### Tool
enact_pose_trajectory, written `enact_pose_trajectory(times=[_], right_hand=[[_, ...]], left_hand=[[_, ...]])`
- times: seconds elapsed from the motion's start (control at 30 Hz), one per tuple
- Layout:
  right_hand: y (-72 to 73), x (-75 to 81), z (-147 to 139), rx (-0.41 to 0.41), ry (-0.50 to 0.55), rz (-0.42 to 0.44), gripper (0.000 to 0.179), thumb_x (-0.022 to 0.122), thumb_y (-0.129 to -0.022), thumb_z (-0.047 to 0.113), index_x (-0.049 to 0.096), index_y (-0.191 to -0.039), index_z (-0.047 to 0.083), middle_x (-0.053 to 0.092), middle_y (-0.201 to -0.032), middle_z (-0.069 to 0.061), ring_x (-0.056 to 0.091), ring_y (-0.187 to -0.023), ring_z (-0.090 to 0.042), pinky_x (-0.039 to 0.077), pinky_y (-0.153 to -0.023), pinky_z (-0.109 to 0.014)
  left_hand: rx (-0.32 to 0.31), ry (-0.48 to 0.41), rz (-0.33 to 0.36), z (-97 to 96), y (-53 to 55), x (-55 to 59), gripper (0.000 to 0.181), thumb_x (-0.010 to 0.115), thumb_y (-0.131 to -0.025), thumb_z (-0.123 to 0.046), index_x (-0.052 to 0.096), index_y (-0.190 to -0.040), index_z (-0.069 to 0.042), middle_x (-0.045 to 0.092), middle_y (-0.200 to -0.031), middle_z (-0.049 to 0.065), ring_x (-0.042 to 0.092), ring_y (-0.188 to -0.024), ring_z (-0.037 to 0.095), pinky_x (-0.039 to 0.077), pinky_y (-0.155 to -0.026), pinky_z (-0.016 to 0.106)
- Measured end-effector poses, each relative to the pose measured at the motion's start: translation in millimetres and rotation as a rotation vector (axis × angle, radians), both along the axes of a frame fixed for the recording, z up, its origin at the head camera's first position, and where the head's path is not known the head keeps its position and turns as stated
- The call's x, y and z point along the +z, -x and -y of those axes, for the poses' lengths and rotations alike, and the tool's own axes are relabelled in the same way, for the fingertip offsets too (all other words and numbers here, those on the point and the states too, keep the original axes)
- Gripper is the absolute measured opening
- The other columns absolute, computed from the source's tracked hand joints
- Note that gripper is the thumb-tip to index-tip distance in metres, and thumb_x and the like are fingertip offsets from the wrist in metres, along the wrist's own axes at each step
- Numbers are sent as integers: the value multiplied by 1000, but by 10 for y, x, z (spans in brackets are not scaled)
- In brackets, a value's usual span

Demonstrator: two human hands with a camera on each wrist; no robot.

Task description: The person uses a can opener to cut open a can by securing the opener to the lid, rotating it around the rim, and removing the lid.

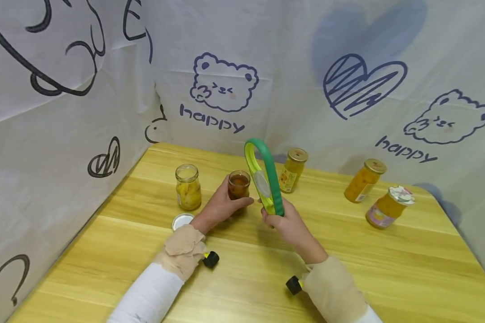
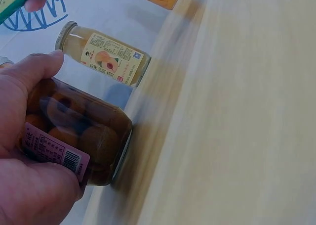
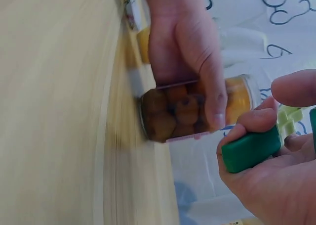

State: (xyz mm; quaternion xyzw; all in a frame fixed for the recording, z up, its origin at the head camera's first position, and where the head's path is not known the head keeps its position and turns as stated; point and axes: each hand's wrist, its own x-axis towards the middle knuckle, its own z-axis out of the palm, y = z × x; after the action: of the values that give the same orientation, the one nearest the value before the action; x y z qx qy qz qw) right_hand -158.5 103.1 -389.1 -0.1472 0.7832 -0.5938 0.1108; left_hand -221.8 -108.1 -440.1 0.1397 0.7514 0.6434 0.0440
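Observation:
My left hand [image 1: 220, 204] grips a glass jar [image 1: 239, 190] of round dark-brown fruit in liquid, thumb on one side. No lid shows on its mouth. A pink label with a barcode shows in the left wrist view. My right hand [image 1: 291, 224] holds up a green jar opener [image 1: 271, 179], a loop with a lime inner side, just right of the jar and apart from it. Within the loop sits a pale oval disc [image 1: 262, 184]; whether it is a lid I cannot tell. The right wrist view shows fingers curled round the green handle [image 3: 252, 151].
Left of my left hand stands a lidless jar of yellow fruit [image 1: 188, 193], with a white lid [image 1: 181, 220] lying before it. Behind the opener is a capped yellow jar [image 1: 290, 172]. Two orange-filled jars [image 1: 361, 181] stand at the right. Cloth walls [image 1: 283, 89] enclose the wooden table [image 1: 242, 287].

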Motion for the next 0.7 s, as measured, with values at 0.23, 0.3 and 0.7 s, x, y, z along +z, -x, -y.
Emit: enact_pose_trajectory(times=[0.23,0.3,0.7], right_hand=[[-82,7,-20,33,169,98,43,50,-89,-1,48,-131,-9,49,-85,-1,43,-74,-15,37,-73,-28],[-96,9,-23,38,192,121,39,51,-91,2,49,-129,-6,50,-85,0,43,-74,-16,38,-74,-29],[-103,-13,-75,65,217,210,27,55,-94,9,51,-120,5,49,-82,3,43,-71,-17,39,-74,-31]], left_hand=[[30,60,1,-1,-24,7,76,82,-89,-29,38,-150,-20,60,-142,10,59,-130,26,45,-116,48],[43,66,-1,0,-23,0,77,82,-89,-31,38,-151,-20,59,-143,10,58,-131,27,44,-117,49],[108,32,-20,-3,3,73,87,88,-82,-25,34,-149,-18,56,-144,12,58,-133,31,47,-115,49]])
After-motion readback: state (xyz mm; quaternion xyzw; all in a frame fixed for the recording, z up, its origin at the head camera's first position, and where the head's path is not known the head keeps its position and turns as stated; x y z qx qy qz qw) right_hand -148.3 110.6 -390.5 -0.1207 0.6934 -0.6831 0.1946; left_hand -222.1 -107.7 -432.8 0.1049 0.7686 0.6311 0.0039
